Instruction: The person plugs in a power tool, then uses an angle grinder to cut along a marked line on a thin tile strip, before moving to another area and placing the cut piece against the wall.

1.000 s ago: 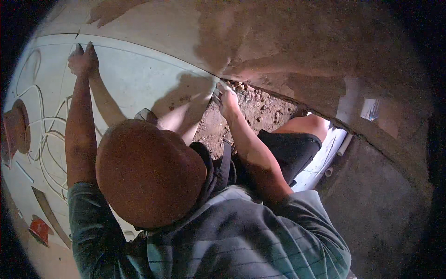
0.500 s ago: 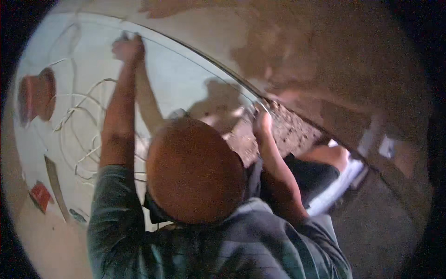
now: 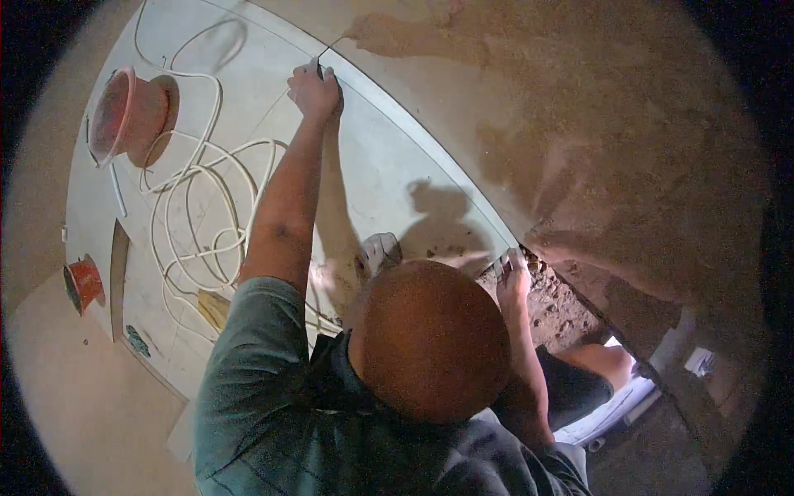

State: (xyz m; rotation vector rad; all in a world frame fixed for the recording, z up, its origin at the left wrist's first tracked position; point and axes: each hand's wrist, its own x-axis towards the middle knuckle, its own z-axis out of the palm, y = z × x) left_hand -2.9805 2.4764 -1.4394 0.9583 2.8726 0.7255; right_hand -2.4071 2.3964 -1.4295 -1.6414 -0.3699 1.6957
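Beside the curved-looking far edge of pale floor tiles (image 3: 372,157), my left hand (image 3: 316,91) reaches out with bent fingers. A small dark tip shows at its fingertips; I cannot make out what they pinch. My right hand (image 3: 514,281) closes at the other end of this edge, where the tiles give way to rubble (image 3: 562,310). What it grips is too small to name. A narrow pale strip (image 3: 413,128) runs between my hands along the edge. Whether the thin line beside it is a joint or a string, I cannot tell.
Left of my left arm, a white cable (image 3: 203,165) lies in loose loops. Near it are a reddish bucket-like container (image 3: 145,112), a smaller orange-red cylinder (image 3: 87,281) and a yellow piece (image 3: 213,310). A brown wall (image 3: 620,165) rises beyond the edge. A rounded brown form hides the lower middle.
The view has shifted, so my hands and the tiles sit farther right and the smaller container shows more fully. Both hands remain near the edge.
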